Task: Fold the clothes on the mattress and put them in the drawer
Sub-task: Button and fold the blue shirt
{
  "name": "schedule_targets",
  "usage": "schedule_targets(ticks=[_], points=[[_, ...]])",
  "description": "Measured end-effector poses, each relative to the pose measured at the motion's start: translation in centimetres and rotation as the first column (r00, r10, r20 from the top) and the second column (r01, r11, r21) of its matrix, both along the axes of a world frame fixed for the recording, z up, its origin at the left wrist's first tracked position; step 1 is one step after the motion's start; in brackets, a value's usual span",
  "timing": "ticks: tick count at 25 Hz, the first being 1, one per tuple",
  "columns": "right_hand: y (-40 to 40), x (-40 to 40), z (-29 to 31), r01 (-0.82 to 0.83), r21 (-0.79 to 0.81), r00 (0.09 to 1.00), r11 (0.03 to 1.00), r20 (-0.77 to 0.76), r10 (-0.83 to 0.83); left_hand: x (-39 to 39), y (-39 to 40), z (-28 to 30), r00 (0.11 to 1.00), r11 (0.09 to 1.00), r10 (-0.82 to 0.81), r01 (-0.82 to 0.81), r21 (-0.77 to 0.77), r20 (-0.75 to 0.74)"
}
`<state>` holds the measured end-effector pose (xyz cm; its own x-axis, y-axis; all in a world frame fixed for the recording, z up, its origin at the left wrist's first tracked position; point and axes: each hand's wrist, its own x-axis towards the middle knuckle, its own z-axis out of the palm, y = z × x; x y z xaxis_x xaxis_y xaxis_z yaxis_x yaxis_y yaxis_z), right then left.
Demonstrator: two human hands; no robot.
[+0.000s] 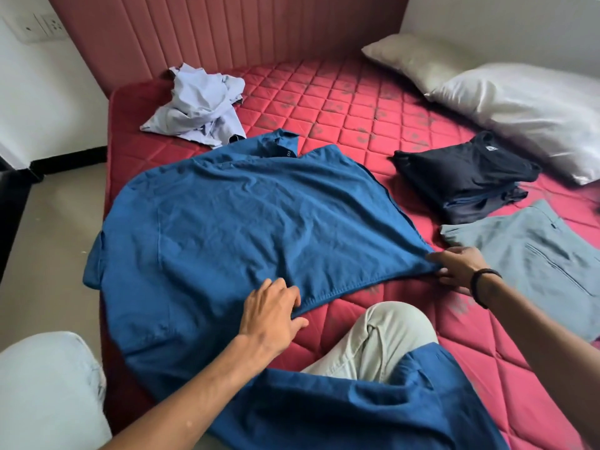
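Observation:
A large blue shirt (233, 222) lies spread on the red quilted mattress (341, 105), collar toward the headboard, its lower part draped over my knee. My left hand (271, 311) rests on its hem, fingers curled over the edge. My right hand (457, 266) pinches the shirt's right corner and holds it stretched out. A crumpled pale lilac shirt (198, 105) sits at the far left of the mattress. Folded dark clothes (467, 177) are stacked at the right, with grey trousers (532, 254) lying flat beside them.
Two pillows (519, 105) lie along the right wall. A padded pink headboard (227, 30) stands behind the mattress. Bare floor (48, 254) runs along the left side. My bent knee in light trousers (386, 339) is on the mattress. No drawer is in view.

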<state>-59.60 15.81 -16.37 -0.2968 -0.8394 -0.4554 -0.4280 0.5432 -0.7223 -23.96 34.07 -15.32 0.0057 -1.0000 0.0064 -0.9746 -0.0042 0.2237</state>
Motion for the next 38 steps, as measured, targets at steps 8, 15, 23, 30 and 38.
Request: schedule_targets(ticks=[8,15,23,30,38], points=[[1.2,0.4,-0.1,-0.055,-0.028,0.870,0.998,-0.492,0.034,1.2,2.2,-1.4,0.979,0.993,-0.095,0.106,0.056,-0.181],[0.8,15.3,-0.6,-0.864,-0.208,0.457,0.459,-0.709,0.538,7.1,-4.1,-3.0,0.935,0.947,0.173,-0.245,-0.209,-0.310],[-14.0,15.4,-3.2,-0.632,0.050,0.441,0.773,-0.797,0.412,25.6,-13.8,-4.7,0.836,0.838,0.545,-0.546,0.000,0.070],[-31.9,25.4,0.3,-0.814,-0.088,0.377,0.574,-0.831,0.408,46.0,-24.6,-8.5,0.697,0.687,0.701,-0.717,-0.122,-0.147],[-37.0,28.8,0.4,-0.736,-0.059,0.362,0.674,-0.876,0.318,44.7,-26.0,-3.7,0.639,0.684,0.602,-0.722,-0.103,-0.479]])
